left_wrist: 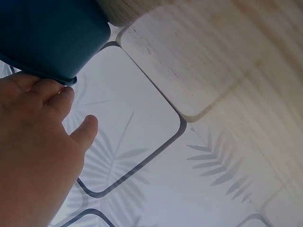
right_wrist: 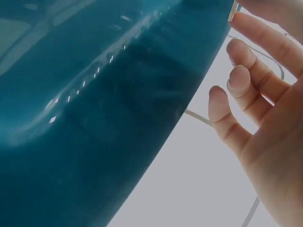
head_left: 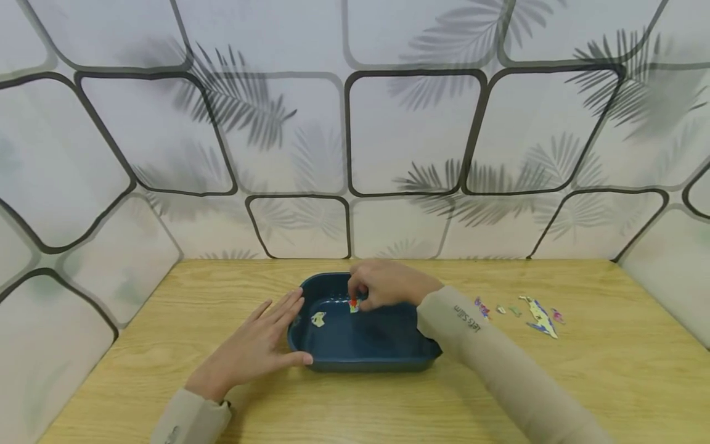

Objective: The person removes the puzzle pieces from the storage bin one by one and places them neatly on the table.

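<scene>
A dark blue rectangular basin [head_left: 383, 336] stands on the table. My left hand [head_left: 261, 339] rests against its left end, fingers stretched along the rim and thumb at the front corner. The left wrist view shows those fingertips right at the basin's rim [left_wrist: 71, 81]. My right hand [head_left: 383, 283] is over the basin, pinching a small flat colourful piece [head_left: 354, 305], red on top with pale and green parts. In the right wrist view the other fingers [right_wrist: 239, 78] are loosely bent beside the basin wall. A pale yellowish flat piece [head_left: 318, 319] lies inside at the left.
Right of the basin, several flat colourful pieces lie on the wooden table [head_left: 610, 382]: a large yellow and blue one [head_left: 540, 317], a blue and red one [head_left: 482, 308] and a pink one [head_left: 557, 316]. A patterned wall [head_left: 410, 135] rises behind the table.
</scene>
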Demonstrator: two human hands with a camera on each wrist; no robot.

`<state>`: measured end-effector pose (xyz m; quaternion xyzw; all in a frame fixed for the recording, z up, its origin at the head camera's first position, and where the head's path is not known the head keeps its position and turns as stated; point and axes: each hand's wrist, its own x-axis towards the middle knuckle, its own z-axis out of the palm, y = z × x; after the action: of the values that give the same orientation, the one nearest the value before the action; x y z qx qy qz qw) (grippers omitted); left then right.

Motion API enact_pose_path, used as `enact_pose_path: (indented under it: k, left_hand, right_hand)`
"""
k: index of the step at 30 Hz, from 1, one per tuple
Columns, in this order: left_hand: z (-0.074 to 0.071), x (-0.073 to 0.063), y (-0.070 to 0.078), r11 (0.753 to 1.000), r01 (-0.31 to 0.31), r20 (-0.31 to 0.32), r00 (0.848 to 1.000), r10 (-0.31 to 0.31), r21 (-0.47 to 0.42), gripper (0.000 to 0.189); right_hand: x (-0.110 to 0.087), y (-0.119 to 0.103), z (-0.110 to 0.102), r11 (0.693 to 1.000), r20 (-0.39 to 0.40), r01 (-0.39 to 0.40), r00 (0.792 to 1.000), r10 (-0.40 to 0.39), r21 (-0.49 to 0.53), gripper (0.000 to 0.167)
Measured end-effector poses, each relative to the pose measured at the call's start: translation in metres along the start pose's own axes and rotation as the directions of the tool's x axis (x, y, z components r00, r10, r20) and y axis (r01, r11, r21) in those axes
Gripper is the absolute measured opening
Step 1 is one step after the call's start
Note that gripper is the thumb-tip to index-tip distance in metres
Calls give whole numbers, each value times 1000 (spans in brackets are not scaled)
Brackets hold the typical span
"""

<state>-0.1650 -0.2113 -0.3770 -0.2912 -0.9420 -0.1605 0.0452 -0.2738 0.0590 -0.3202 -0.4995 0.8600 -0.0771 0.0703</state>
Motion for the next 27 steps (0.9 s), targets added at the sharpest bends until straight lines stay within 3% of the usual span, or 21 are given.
enact_pose_path:
  k: [13,27]
  left_hand:
    - [-2,-1,1,1000,2,10,1000,-2,-4,101]
    - [1,0,-1,999,-14,-10,1000,14,32,104]
  right_hand:
    - [-24,9,-17,1000,-68,-9,998,7,-27,10]
    - [-47,24,-23,997,-84,-72,994,69,-35,5]
